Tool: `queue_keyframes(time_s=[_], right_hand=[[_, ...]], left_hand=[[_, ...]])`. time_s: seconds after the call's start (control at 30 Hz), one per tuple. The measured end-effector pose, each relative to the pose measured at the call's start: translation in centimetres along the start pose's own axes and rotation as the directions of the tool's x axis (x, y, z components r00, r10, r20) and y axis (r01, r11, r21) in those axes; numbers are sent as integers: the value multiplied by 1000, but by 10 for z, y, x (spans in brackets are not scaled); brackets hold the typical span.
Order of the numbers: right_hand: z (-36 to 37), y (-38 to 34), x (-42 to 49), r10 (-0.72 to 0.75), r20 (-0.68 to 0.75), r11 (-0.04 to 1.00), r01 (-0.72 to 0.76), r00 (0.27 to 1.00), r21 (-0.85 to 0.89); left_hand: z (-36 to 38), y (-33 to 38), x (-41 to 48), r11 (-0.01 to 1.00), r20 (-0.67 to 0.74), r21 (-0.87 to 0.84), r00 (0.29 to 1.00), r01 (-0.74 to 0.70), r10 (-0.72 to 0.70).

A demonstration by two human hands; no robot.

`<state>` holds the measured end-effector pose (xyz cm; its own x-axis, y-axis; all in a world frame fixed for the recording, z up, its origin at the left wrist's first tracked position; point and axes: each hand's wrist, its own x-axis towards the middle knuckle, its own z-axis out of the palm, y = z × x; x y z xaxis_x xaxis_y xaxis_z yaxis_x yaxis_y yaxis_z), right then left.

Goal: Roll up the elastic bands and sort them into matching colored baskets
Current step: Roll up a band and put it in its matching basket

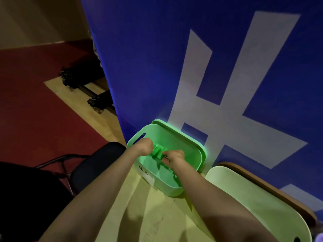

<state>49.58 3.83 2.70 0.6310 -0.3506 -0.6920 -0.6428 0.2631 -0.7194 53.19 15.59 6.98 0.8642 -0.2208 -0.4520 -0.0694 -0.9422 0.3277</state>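
Green band roll (157,152) gripped between both hands' fingers (165,160), above green basket (192,145).

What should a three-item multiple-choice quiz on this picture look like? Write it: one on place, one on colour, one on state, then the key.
1. Where is the rolled band held?
A. Over the green basket
B. Over a red basket
C. On a shelf

2. What colour is the band?
A. Purple
B. Green
C. Yellow

3. How do the hands stand?
A. Both the left hand and the right hand grip the band
B. Only one hand grips it
C. Both lie flat and idle

Key: 1 A, the roll sits above the basket's open inside. 2 B, it matches the basket's green. 3 A, each hand's fingers curl round one end of the roll.
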Motion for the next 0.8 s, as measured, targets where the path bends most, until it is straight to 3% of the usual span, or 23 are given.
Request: queue_keyframes(time_s=[0.13, 0.27, 0.33, 0.43, 0.8], right_hand=[[10, 10, 23, 42, 53, 999, -42, 998, -11], [23, 16, 41, 16, -152, 992, -35, 988, -124], [27, 13, 45, 53, -137, 991, -69, 989, -114], [28, 9, 45, 92, -126, 990, -105, 988, -97], [36, 18, 70, 2, -153, 974, -37, 988, -224]], left_hand=[[10, -6, 16, 977, 95, 207, 995, -41, 22], [19, -7, 26, 948, 141, 305, 989, -90, 49], [19, -9, 31, 934, 140, 345, 989, -94, 47], [22, -12, 36, 937, 144, 342, 989, -66, 17], [25, -15, 42, 955, 216, 289, 976, -65, 1]])
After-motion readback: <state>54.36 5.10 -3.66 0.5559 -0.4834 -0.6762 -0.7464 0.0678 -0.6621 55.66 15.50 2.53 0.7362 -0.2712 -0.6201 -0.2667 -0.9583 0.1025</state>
